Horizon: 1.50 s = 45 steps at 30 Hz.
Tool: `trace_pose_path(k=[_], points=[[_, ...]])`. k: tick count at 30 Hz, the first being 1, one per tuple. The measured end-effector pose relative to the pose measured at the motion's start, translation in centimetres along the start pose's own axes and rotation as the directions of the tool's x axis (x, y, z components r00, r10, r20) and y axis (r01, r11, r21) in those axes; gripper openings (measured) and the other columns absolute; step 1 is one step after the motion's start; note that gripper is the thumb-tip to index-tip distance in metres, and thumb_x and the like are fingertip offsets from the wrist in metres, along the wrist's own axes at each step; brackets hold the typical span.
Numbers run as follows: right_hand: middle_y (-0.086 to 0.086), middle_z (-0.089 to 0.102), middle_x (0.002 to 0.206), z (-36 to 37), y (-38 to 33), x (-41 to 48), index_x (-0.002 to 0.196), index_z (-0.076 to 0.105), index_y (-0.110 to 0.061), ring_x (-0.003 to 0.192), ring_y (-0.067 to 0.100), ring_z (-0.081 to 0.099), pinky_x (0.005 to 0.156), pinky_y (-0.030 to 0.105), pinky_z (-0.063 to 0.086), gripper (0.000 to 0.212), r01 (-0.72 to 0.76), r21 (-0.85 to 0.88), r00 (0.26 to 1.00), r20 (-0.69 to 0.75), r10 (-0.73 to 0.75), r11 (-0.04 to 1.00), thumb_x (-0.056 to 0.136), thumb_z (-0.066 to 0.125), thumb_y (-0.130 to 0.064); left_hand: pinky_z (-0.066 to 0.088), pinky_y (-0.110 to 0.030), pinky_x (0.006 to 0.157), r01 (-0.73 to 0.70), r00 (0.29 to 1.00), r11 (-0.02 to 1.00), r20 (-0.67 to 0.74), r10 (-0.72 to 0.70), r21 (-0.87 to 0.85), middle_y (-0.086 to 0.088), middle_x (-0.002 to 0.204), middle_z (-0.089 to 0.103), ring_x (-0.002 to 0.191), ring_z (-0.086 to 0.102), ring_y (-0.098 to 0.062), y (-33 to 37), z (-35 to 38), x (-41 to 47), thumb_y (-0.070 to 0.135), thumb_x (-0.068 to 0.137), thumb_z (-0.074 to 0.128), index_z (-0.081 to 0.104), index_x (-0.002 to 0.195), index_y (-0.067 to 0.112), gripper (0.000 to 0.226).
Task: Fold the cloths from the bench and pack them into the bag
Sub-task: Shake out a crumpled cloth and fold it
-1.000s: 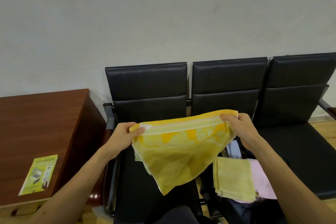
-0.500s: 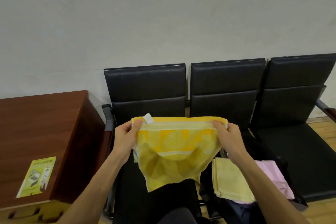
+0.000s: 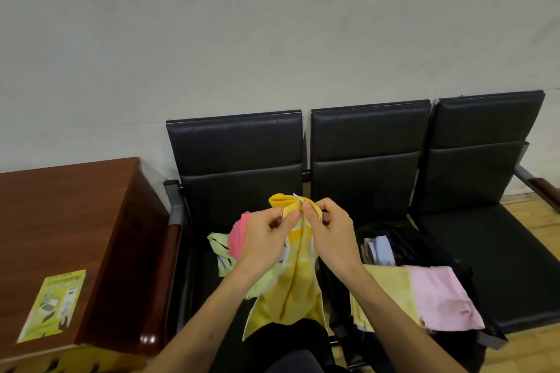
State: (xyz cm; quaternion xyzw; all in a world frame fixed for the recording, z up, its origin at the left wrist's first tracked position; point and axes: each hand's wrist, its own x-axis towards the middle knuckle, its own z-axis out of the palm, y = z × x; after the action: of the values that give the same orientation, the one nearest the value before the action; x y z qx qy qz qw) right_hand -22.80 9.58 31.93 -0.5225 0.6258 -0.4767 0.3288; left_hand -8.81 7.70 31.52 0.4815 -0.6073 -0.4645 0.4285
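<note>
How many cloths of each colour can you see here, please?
Yellow: 2, the held cloth and the pale yellow cloth
Pink: 2, the bright pink cloth and the pale pink cloth
Green: 1, the green cloth
Total: 5

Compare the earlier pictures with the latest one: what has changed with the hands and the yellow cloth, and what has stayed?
The left hand and right hand moved inward and met, bringing the top corners of the yellow cloth together; it now hangs doubled and narrow, not spread wide. Both still pinch its top edge. The bag, bench and desk stayed put.
</note>
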Motion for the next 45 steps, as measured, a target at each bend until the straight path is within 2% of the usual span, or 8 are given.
trace_pose_path(k=[10,15,22,29,33,38,42,45], points=[[-0.007,0.056,0.065,-0.2,-0.3,-1.1,0.084,0.057,-0.02,0.057,0.002,0.053,0.053,0.018,0.043,0.023,0.047,-0.089,0.996,0.076,-0.04,0.995,0.094,0.061,-0.04,0.053,-0.058,0.073,-0.029,0.999,0.999,-0.025,0.028,-0.04,-0.012,0.075,0.068,0.076,0.065,-0.034,0.5,0.4,-0.8,0.033,0.098,0.06,0.073,0.085,0.013,0.027],[-0.005,0.068,0.084,-0.6,-0.5,-1.5,0.099,0.063,-0.024,0.078,0.01,0.065,0.072,0.03,0.057,0.011,0.056,-0.001,0.985,0.165,-0.055,0.998,0.091,0.066,-0.03,0.058,-0.035,0.079,-0.064,0.996,0.991,0.059,0.071,-0.116,-0.001,0.086,0.075,0.086,0.071,-0.018,1.5,0.2,-1.1,0.024,0.094,0.064,0.076,0.098,0.017,0.015],[-0.011,0.072,0.107,-1.0,-0.6,-1.4,0.118,0.066,-0.032,0.104,0.004,0.066,0.091,0.021,0.053,0.044,0.048,0.057,0.91,0.409,-0.068,0.997,0.089,0.057,0.0,0.058,-0.037,0.085,-0.052,0.999,0.995,-0.005,0.052,0.087,0.006,0.098,0.073,0.094,0.069,-0.009,0.3,-0.8,-0.3,0.018,0.093,0.067,0.074,0.104,0.027,0.015],[0.009,0.071,0.09,-1.6,0.6,0.1,0.101,0.066,-0.016,0.085,0.021,0.071,0.07,0.03,0.059,0.015,-0.128,0.231,0.991,0.075,0.113,0.964,0.092,0.063,-0.004,0.059,-0.04,0.087,-0.034,0.987,0.999,0.155,0.029,0.026,-0.004,0.095,0.074,0.093,0.072,-0.019,1.4,-3.4,0.5,0.017,0.101,0.055,0.071,0.101,0.013,0.017],[0.002,0.07,0.11,-2.6,1.7,2.0,0.115,0.065,-0.02,0.103,0.015,0.067,0.083,0.031,0.059,0.019,-0.214,0.182,0.974,0.113,0.196,0.96,0.096,0.063,-0.023,0.057,-0.03,0.086,-0.033,0.911,0.999,0.411,0.044,-0.035,-0.007,0.101,0.074,0.099,0.071,-0.021,3.0,-5.3,1.3,0.013,0.1,0.054,0.069,0.107,0.006,0.018],[0.004,0.066,0.125,-2.6,0.8,3.2,0.134,0.054,-0.021,0.114,0.015,0.065,0.091,0.029,0.054,0.045,-0.424,0.229,0.811,0.527,0.254,0.877,0.098,0.047,-0.046,0.055,-0.031,0.089,0.015,0.824,0.997,0.566,0.033,-0.08,-0.003,0.1,0.072,0.1,0.069,-0.02,4.3,-7.2,2.4,0.01,0.1,0.051,0.067,0.107,0.007,0.017],[0.017,0.064,0.13,-2.9,1.1,2.4,0.131,0.058,-0.005,0.121,0.03,0.062,0.102,0.047,0.049,0.054,-0.481,0.207,0.624,0.764,0.167,0.852,0.09,0.059,-0.04,0.057,-0.034,0.088,0.081,0.898,0.987,0.44,-0.013,-0.137,-0.005,0.097,0.073,0.095,0.07,-0.021,3.8,-8.7,2.9,0.016,0.098,0.054,0.067,0.106,0.006,0.019],[0.016,0.075,0.099,-3.3,-0.5,2.8,0.102,0.069,0.004,0.092,0.025,0.073,0.086,0.045,0.059,0.025,-0.175,0.084,0.829,0.551,0.1,0.981,0.089,0.069,-0.017,0.059,-0.033,0.084,0.057,0.962,0.997,0.27,-0.042,-0.048,-0.002,0.092,0.074,0.09,0.072,-0.018,2.5,-9.7,2.7,0.02,0.097,0.054,0.068,0.105,0.008,0.02]])
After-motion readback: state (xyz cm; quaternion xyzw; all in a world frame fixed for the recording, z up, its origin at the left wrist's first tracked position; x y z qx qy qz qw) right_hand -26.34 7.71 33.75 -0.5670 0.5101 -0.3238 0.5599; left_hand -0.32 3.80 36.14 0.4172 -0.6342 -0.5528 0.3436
